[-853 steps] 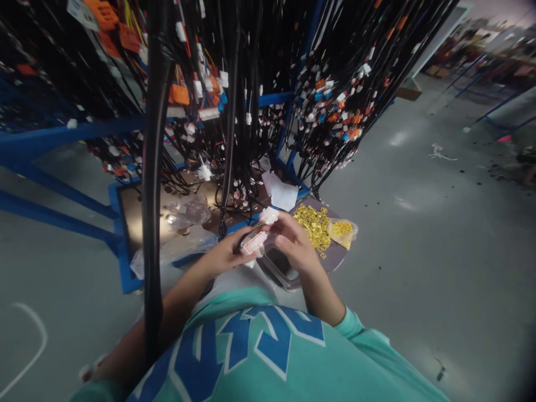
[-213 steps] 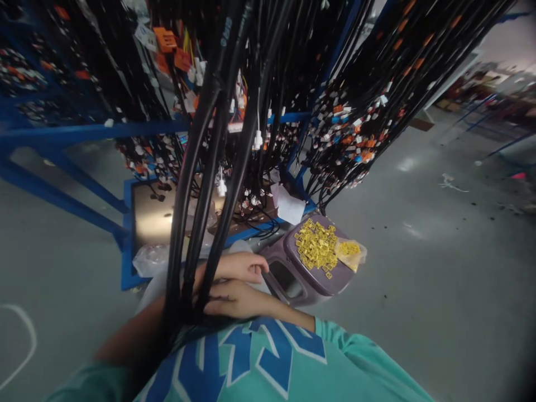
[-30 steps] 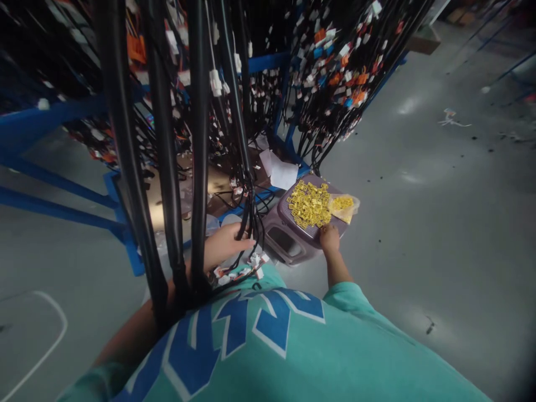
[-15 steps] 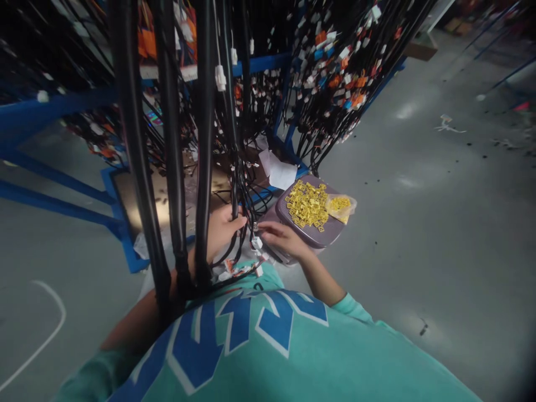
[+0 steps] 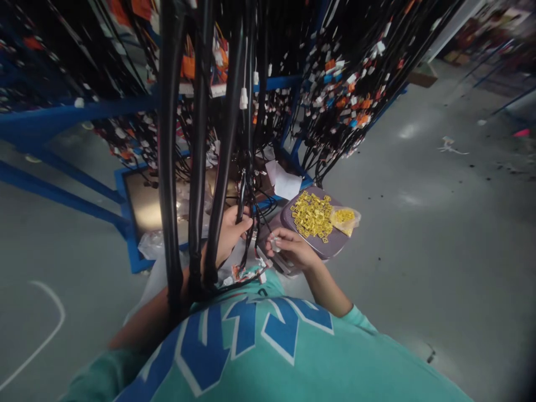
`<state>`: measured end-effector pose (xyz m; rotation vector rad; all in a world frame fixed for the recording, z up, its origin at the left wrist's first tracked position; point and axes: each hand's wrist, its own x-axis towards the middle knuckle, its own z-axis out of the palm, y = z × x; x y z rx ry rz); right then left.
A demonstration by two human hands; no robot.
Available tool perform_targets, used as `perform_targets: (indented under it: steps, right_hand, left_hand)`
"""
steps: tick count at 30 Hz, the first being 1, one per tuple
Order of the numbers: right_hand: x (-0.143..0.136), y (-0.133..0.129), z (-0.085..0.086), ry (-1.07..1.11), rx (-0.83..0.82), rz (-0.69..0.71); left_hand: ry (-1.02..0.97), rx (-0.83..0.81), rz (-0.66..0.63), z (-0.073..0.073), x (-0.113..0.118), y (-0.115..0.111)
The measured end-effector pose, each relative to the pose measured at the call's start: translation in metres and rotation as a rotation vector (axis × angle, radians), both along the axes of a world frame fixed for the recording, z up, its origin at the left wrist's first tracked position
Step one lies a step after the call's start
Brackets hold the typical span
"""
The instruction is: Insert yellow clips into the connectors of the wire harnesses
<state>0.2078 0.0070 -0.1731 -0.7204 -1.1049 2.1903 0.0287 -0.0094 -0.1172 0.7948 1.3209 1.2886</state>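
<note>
My left hand point(image 5: 229, 233) is closed round black cables of a wire harness point(image 5: 242, 192), behind three thick black cable bundles point(image 5: 196, 167). In my right hand point(image 5: 293, 247) a white connector point(image 5: 275, 244) is pinched between the fingers. A small connector point(image 5: 254, 235) hangs between the two hands. Below them, white and orange connectors point(image 5: 238, 272) cluster near my lap. Just beyond my right hand, yellow plastic clips point(image 5: 313, 215) lie heaped on a purplish stool point(image 5: 335, 250), beside a clear bag point(image 5: 345, 219) holding more of them.
A blue metal rack point(image 5: 75, 111) carries hanging harnesses with many white, orange and blue connectors point(image 5: 345, 100). White paper point(image 5: 287, 184) lies on its base by the stool. A crumpled plastic bag point(image 5: 151, 244) sits at the base's near left corner. Grey floor point(image 5: 419, 234) extends to the right.
My right hand has drawn slightly away from my left and now pinches the white connector that hung between them. The view has shifted, so the rack and cables appear further right.
</note>
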Motion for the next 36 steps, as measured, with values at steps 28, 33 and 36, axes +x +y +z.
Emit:
perform_targets:
  steps: [28, 33, 36]
  right_hand:
    - [-0.042, 0.003, 0.016, -0.116, -0.060, -0.081]
    - [-0.043, 0.015, 0.022, -0.038, -0.079, -0.111]
    - [-0.045, 0.014, 0.028, -0.022, -0.078, -0.093]
  left_hand:
    - [0.066, 0.131, 0.070, -0.008, -0.004, 0.000]
    - [0.113, 0.133, -0.040, -0.014, -0.005, -0.001]
    - [0.201, 0.090, -0.045, -0.016, -0.008, -0.001]
